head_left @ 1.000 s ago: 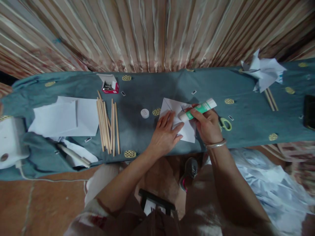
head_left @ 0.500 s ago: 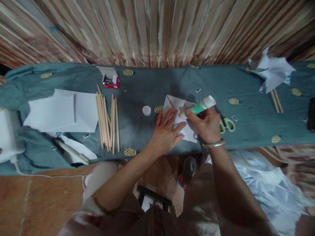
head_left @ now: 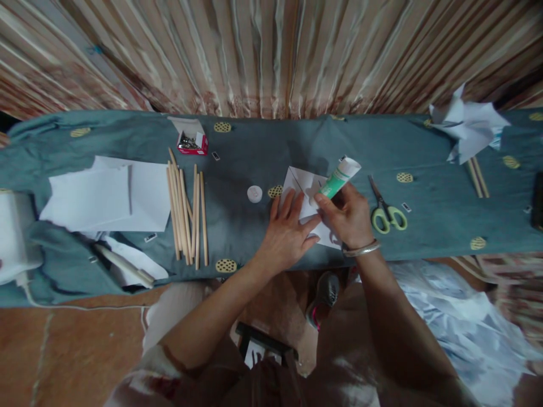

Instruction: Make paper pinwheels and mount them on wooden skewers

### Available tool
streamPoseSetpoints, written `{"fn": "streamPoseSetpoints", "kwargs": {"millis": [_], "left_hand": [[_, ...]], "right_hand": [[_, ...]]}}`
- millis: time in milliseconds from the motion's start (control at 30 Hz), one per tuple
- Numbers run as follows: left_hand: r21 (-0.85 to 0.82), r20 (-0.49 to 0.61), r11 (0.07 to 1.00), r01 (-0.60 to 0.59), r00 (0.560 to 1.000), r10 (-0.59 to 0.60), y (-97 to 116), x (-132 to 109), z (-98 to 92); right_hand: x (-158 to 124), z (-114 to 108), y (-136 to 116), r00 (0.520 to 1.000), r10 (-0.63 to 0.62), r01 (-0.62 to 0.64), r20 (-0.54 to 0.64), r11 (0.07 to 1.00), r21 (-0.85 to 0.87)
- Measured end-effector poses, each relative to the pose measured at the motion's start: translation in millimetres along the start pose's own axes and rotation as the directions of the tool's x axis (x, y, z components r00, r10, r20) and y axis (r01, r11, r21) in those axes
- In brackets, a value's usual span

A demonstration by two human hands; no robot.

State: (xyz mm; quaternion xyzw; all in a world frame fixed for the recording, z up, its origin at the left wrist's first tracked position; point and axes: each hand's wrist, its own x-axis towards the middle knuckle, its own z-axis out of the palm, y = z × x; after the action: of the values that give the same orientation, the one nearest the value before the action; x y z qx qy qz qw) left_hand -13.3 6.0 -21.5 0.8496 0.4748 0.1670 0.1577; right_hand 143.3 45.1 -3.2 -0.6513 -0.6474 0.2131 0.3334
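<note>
A square of white paper (head_left: 309, 180) with dark lines running in from its corners lies on the cloth in front of me. My left hand (head_left: 287, 230) rests flat on its left part, fingers spread. In my right hand (head_left: 347, 216) is a green and white glue stick (head_left: 338, 180), tilted, its lower end down at the middle of the paper. The fingers hide that tip, so contact cannot be made out. To the left lies the round white cap (head_left: 254, 194). Just right of my right hand are scissors (head_left: 385, 212) with yellow-green handles.
Wooden sticks (head_left: 186, 217) and stacked white sheets (head_left: 89, 195) lie on the left of the green tablecloth (head_left: 237, 152). A small red box (head_left: 193, 141) of metal pieces stands behind them. At the far right is a paper pinwheel (head_left: 470, 124) with sticks.
My right hand has shifted slightly left with the glue stick, which now stands more upright. The scissors have come into fuller view. My left hand stays on the paper.
</note>
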Motion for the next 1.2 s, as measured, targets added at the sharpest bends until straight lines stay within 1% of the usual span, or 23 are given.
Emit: {"fn": "streamPoseSetpoints", "kwargs": {"millis": [333, 833, 1000, 1200], "left_hand": [[-0.006, 0.001, 1.0, 0.005, 1.0, -0.005, -0.2, -0.3, 0.8], [-0.003, 0.003, 1.0, -0.007, 1.0, 0.007, -0.9, -0.1, 1.2], [0.004, -0.006, 1.0, -0.02, 1.0, 0.02, -1.7, -0.4, 1.6], [0.01, 0.001, 1.0, -0.021, 1.0, 0.021, -1.1, -0.2, 0.6]], "right_hand": [[1.4, 3.9, -1.8, 1.0, -0.006, 0.006, 0.02, 1.0, -0.013], [-2.1, 4.4, -9.9, 0.994, -0.066, 0.072, 0.091, 0.996, -0.06], [-2.7, 3.2, -10.3, 0.984, -0.111, 0.121, 0.136, 0.991, -0.065], [-5.1, 1.0, -10.2, 0.978, -0.14, 0.153, 0.154, 0.985, -0.077]]}}
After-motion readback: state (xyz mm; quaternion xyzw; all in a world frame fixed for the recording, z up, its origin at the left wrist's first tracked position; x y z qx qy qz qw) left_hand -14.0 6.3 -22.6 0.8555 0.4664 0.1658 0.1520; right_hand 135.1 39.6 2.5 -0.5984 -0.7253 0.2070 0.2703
